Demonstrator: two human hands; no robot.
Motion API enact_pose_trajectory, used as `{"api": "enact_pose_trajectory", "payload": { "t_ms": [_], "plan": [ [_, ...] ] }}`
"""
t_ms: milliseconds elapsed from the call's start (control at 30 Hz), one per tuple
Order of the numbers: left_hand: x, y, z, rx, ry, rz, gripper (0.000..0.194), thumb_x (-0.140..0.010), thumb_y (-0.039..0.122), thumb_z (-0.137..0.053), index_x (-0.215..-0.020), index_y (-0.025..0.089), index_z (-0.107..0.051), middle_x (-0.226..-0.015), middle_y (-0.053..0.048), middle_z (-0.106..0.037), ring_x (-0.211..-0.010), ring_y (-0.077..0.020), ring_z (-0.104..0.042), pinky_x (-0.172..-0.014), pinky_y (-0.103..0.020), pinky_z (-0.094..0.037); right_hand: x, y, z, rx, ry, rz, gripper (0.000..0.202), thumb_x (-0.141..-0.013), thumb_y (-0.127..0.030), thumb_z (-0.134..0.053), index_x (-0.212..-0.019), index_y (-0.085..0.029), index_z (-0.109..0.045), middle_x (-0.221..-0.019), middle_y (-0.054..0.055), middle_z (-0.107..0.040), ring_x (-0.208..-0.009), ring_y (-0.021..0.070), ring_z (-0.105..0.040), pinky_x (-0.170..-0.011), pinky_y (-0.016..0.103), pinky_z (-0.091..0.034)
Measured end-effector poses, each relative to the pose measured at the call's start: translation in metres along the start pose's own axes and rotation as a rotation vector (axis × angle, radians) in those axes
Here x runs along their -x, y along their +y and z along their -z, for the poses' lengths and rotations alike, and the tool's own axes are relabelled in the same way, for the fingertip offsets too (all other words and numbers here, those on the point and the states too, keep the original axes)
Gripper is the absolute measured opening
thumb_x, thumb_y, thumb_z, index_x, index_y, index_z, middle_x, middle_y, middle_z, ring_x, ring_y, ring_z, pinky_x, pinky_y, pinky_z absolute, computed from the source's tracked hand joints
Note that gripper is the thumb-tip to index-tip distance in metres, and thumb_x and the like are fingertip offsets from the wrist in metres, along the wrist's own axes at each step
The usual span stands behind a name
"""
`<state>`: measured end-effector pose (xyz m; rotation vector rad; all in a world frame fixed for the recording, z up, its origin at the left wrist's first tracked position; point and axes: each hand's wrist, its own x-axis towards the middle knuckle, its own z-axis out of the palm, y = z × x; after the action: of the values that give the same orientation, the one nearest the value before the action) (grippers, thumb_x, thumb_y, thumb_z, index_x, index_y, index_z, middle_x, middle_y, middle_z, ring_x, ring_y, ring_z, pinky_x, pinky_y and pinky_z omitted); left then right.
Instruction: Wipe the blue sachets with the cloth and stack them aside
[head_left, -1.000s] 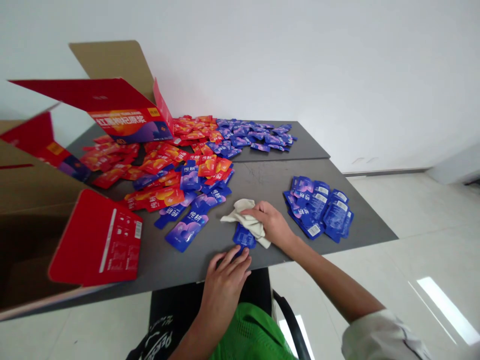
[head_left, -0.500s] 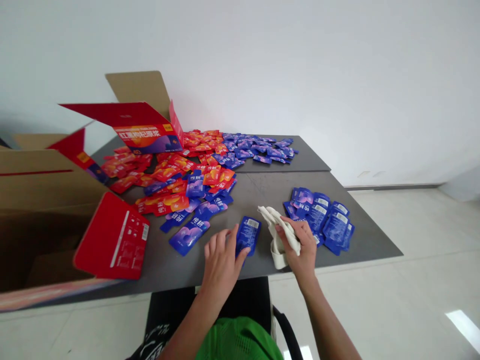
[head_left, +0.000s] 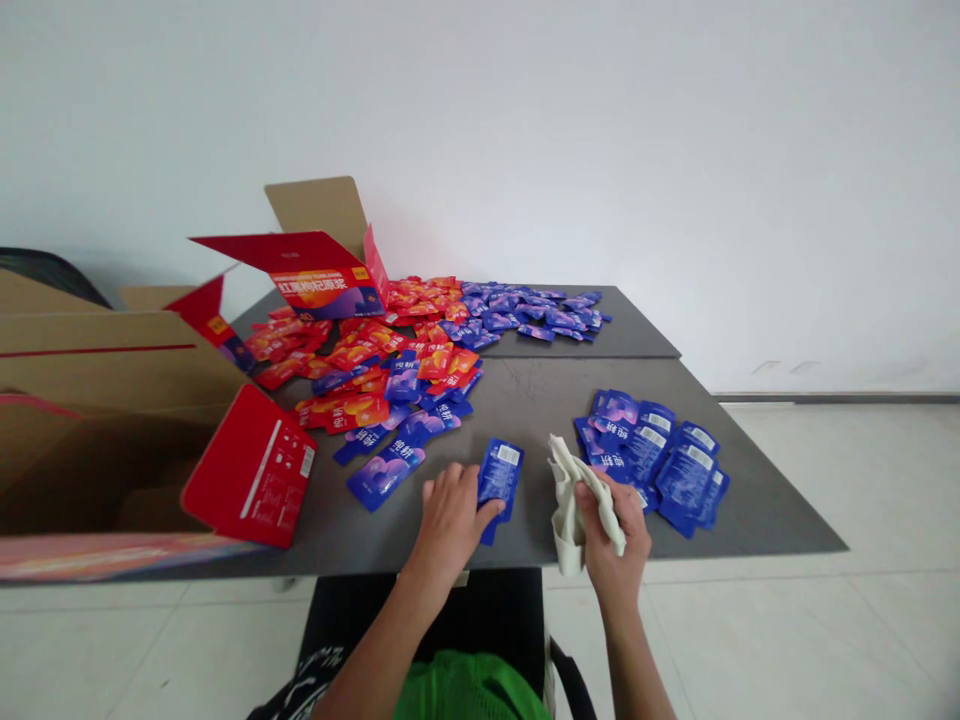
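A blue pouch lies barcode side up near the table's front edge, and part of another blue pouch shows under its lower end. My left hand grips its lower left side, thumb at the bottom and curled fingers along the left edge. To the right, my right hand holds a crumpled cream-white cloth pinched between thumb and fingers. That cloth hangs at the front edge, apart from the gripped pouch. Just beyond my right hand lies an overlapping group of blue pouches, several with barcodes showing.
A large open carton with a red flap stands at the left. Behind it is a smaller open red box. Red pouches are heaped beside the boxes, with more blue pouches at the back of the grey table.
The camera view has shifted, so the table appears farther right. My right hand has drawn the cloth slightly toward the front edge. My left hand stays at the same pouch.
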<state>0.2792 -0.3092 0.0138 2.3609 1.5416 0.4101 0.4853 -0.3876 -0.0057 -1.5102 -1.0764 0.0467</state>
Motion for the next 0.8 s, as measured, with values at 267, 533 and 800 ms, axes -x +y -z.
{"api": "enact_pose_trajectory", "payload": {
  "t_ms": [267, 533, 800],
  "plan": [
    [0.000, -0.007, 0.010, 0.205, 0.253, -0.117, 0.007, -0.099, 0.020, -0.063, -0.106, 0.020, -0.066, -0.103, -0.004, -0.065, -0.099, -0.0236, -0.064, -0.086, -0.037, -0.046, 0.000, 0.001, 0.003, -0.010, 0.017, 0.004, 0.026, -0.096, -0.039, -0.071, -0.115, -0.022, -0.076, -0.103, 0.006, -0.071, -0.093, 0.0234, -0.064, -0.085, 0.037, -0.048],
    [0.025, -0.017, 0.024, 0.145, 0.202, -0.314, 0.044, -0.084, -0.003, -0.068, -0.118, 0.025, -0.067, -0.113, -0.005, -0.064, -0.105, -0.0249, -0.061, -0.092, -0.041, -0.050, 0.000, -0.001, 0.002, -0.009, 0.022, 0.023, 0.024, -0.096, -0.037, -0.072, -0.115, -0.023, -0.076, -0.105, 0.006, -0.072, -0.094, 0.0231, -0.064, -0.086, 0.038, -0.048],
    [0.073, -0.028, 0.014, 0.107, 0.069, -0.462, 0.057, -0.086, 0.029, -0.083, -0.138, 0.023, -0.060, -0.141, -0.010, -0.062, -0.131, -0.0309, -0.057, -0.108, -0.049, -0.050, -0.013, -0.004, 0.001, -0.020, -0.161, 0.030, 0.022, -0.097, -0.036, -0.070, -0.116, -0.025, -0.075, -0.104, 0.005, -0.072, -0.093, 0.0233, -0.064, -0.084, 0.039, -0.051]
  ]
}}
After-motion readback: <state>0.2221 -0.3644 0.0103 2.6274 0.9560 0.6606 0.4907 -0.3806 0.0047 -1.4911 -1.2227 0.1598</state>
